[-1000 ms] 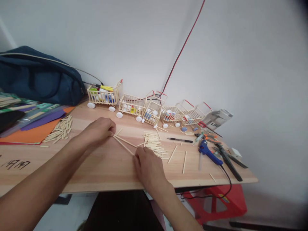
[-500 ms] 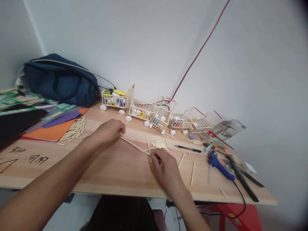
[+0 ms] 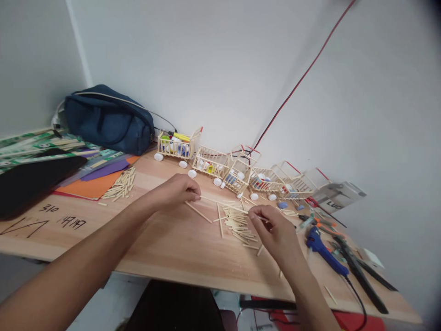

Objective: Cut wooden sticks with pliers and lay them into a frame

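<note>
At the left of the pale wooden table (image 3: 165, 257), a flat black sheet (image 3: 41, 181) lies near a dark blue fabric bag (image 3: 108, 122); beside the orange paper sheet (image 3: 94, 186) is a heap of short cream wooden sticks (image 3: 120, 185). The left hand (image 3: 181, 189) has its grip pinched, thumb against fingers, on the left end of a slim pale wooden stick (image 3: 223, 204). That piece, straight, smooth and plain cream, spans the 2 hands just above the table, sloping down rightward, with a fanned pile of loose sticks (image 3: 237, 223) below it and small wooden carts with white wheels (image 3: 210, 163) behind. The right hand (image 3: 274, 225) pinches it near the right end. Farther right lies a blue glue gun (image 3: 325, 250).
</note>
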`<action>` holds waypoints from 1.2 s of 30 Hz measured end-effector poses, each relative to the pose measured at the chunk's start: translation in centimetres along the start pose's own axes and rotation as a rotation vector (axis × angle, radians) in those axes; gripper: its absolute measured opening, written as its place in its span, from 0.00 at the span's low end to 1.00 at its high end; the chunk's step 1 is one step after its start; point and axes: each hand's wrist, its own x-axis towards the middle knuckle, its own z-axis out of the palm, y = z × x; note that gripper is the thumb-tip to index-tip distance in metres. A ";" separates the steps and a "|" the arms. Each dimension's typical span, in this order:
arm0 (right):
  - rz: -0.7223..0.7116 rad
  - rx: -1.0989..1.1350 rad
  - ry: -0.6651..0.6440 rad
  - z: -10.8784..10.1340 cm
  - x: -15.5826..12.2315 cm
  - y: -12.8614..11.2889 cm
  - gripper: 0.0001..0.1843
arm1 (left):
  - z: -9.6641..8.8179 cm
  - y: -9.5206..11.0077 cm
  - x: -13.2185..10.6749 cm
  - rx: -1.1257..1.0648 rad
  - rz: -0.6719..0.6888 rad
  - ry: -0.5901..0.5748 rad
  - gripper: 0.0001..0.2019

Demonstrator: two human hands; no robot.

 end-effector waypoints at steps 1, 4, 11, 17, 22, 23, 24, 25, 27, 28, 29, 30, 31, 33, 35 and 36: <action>-0.005 -0.010 0.007 -0.2 0.2 0.0 0.12 | -0.1 0.1 0.0 -0.014 0.008 0.007 0.09; -0.034 -0.050 0.027 -0.7 0.9 0.0 0.12 | 0.0 0.2 -0.1 -0.035 0.035 0.050 0.11; -0.178 -0.245 0.041 -3.8 4.4 -0.7 0.10 | 2.7 -0.3 0.5 -0.030 0.143 0.191 0.09; -0.307 -0.596 -0.070 -6.7 10.2 -3.7 0.08 | 3.2 -0.7 0.8 0.111 0.115 0.291 0.10; -0.377 -0.840 -0.157 -6.5 14.1 -6.1 0.12 | 2.8 -0.6 0.6 0.140 0.062 0.263 0.10; -0.386 -0.870 -0.168 -6.4 14.5 -6.4 0.13 | 2.8 -0.7 0.6 0.134 0.064 0.258 0.10; -0.393 -0.896 -0.177 -6.2 14.9 -6.7 0.13 | 2.9 -0.7 0.7 0.129 0.070 0.257 0.10; -0.395 -0.919 -0.186 -6.1 15.3 -6.9 0.13 | 2.9 -0.8 0.7 0.125 0.077 0.263 0.10; -0.388 -0.953 -0.208 -5.9 15.8 -7.2 0.13 | 2.9 -0.9 0.7 0.121 0.088 0.281 0.10; -0.376 -0.965 -0.217 -5.9 16.1 -7.2 0.13 | 2.9 -0.9 0.7 0.118 0.088 0.287 0.10; -0.364 -0.972 -0.230 -5.8 16.3 -7.2 0.13 | 2.9 -0.9 0.7 0.114 0.085 0.293 0.10; -0.353 -0.978 -0.240 -5.8 16.6 -7.1 0.13 | 2.9 -0.9 0.7 0.110 0.079 0.296 0.10; -0.346 -0.981 -0.251 -5.8 16.9 -7.0 0.12 | 2.9 -0.9 0.7 0.107 0.072 0.300 0.10; -0.351 -0.984 -0.271 -5.7 17.6 -6.6 0.11 | 2.9 -0.9 0.8 0.110 0.055 0.310 0.10; -0.377 -0.984 -0.284 -5.6 18.1 -6.2 0.11 | 3.0 -0.9 1.0 0.127 0.030 0.325 0.10; -0.391 -0.983 -0.284 -5.5 18.3 -6.0 0.11 | 2.9 -0.9 1.1 0.138 0.018 0.332 0.10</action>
